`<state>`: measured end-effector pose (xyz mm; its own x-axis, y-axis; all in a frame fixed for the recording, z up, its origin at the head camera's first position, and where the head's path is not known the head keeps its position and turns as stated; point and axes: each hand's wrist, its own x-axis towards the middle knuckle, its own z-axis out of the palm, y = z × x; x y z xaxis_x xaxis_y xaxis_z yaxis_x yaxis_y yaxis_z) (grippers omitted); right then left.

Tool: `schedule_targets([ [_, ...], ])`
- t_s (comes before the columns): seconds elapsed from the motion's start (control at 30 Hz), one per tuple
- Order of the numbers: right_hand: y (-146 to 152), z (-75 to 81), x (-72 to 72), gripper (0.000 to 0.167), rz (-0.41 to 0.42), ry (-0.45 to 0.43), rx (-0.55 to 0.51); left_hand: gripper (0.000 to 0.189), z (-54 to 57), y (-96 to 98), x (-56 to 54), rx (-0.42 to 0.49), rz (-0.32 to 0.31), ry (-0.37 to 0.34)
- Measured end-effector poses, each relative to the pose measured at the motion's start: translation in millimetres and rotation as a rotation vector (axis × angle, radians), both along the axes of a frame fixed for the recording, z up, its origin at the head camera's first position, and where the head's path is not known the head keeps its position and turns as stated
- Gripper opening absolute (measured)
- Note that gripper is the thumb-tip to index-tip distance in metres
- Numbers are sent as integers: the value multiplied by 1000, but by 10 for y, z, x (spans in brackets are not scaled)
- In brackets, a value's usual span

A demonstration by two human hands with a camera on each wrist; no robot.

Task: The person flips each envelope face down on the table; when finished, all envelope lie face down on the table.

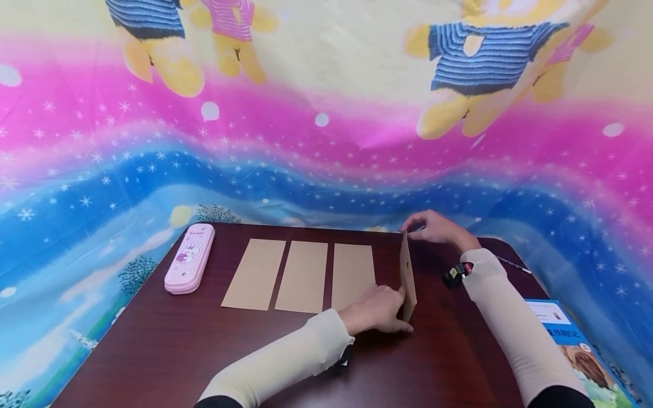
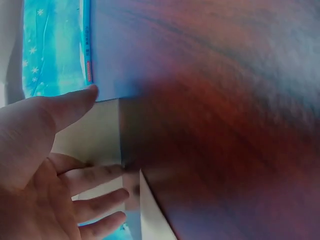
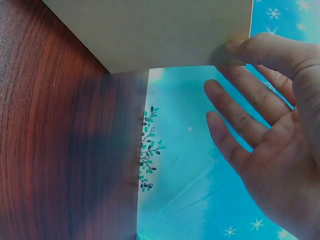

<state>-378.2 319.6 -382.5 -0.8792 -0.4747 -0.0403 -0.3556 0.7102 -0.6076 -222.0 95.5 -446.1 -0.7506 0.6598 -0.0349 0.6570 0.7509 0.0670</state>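
Note:
A brown card [image 1: 406, 277] stands on edge, upright, to the right of three flat brown cards in a row: left [image 1: 254, 275], middle [image 1: 301, 277] and right [image 1: 352, 272]. My left hand [image 1: 380, 309] pinches the standing card's near end between thumb and fingers and partly covers the right flat card. At the far top corner, my right hand [image 1: 433, 226] grips the same card. The right wrist view shows that thumb on the card's face [image 3: 165, 35], the other fingers spread loosely. In the left wrist view, the thumb and index finger lie about the card's end [image 2: 95, 132].
A pink pencil case [image 1: 190, 258] lies at the table's left edge. Toward the right edge are a pencil [image 1: 512, 264] and a blue-covered book [image 1: 576, 345], partly behind the right sleeve. A patterned cloth [image 1: 326, 141] hangs behind the dark wooden table [image 1: 168, 340].

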Motion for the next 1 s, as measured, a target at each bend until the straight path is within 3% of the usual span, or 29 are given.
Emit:
schedule_targets([
  [0.1,21,-15,-11,22,3,12,5,48,59,-42,-11,19,-16,26],
  [0.27,51,-52,-34,22,-3,17,16,48,173,-83,0,71,18,40],
  [0.5,62,-67,-31,23,-11,17,15,104,293,-122,21,150,69,65],
  [0.77,67,-124,-60,27,26,39,-16,73,308,-158,52,236,-52,158],
  [1.0,102,-256,-83,38,46,2,-74,71,329,-164,45,239,-79,168],
])
